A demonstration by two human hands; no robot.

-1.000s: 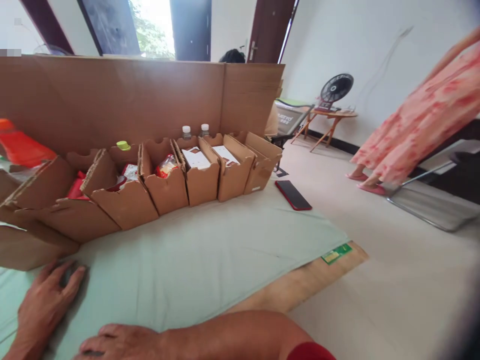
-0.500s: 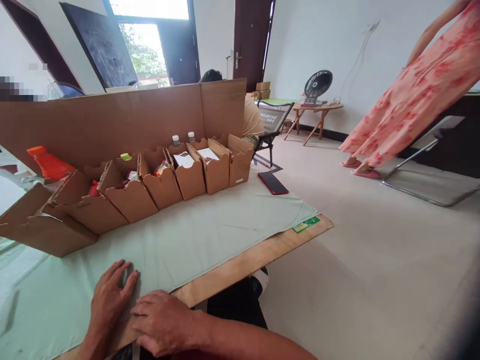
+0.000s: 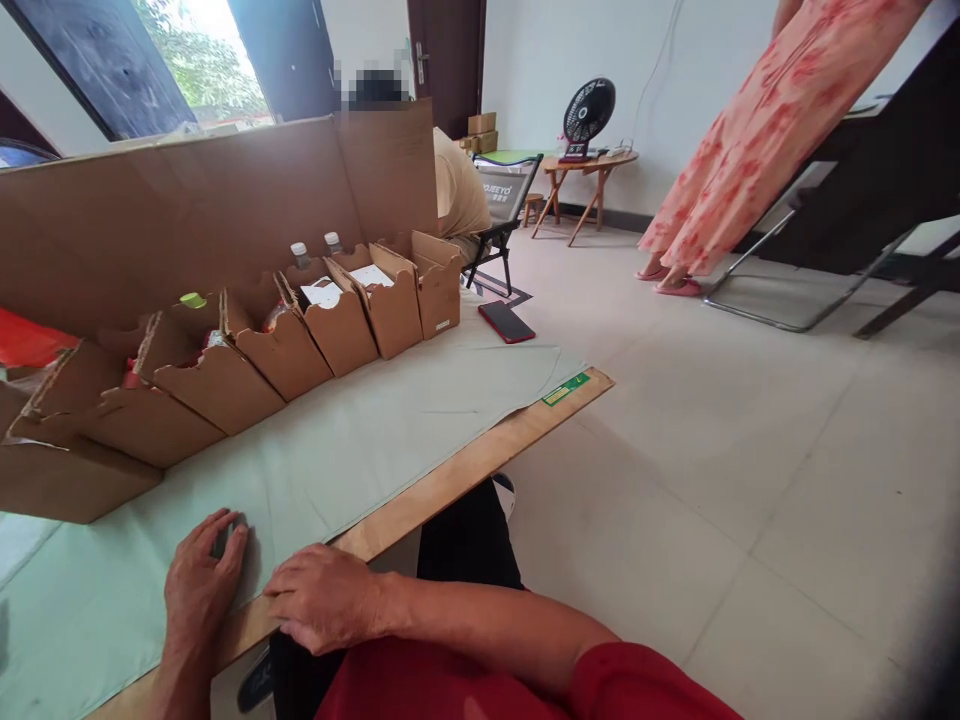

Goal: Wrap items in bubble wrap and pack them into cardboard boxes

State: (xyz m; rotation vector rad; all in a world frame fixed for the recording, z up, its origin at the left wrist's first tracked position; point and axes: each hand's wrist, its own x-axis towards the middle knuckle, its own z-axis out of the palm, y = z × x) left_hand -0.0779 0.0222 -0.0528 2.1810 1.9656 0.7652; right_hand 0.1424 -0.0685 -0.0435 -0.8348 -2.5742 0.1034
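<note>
My left hand [image 3: 201, 572] rests on the pale green cloth [image 3: 390, 430] near the table's front edge, thumb and fingers apart, holding nothing. Just right of it, my right hand [image 3: 322, 597] lies over the bare wooden edge [image 3: 465, 478], its fingers bent down onto the board; nothing shows in it. Beyond both hands stands a row of open cardboard bins [image 3: 262, 355], some with white cards or small packets inside. The hands do not touch the bins.
Behind the bins rises a cardboard panel [image 3: 247, 215], with two bottles before it. A dark phone [image 3: 507, 322] lies at the table's far end. Past it are a folding chair [image 3: 506, 195], a seated person, a fan [image 3: 589, 112] and a standing person in a pink patterned garment [image 3: 772, 140].
The view has swung right and down, so the bins and table sit further left and more floor shows. My left hand's fingers are a little more bent; both hands stay at the table edge.
</note>
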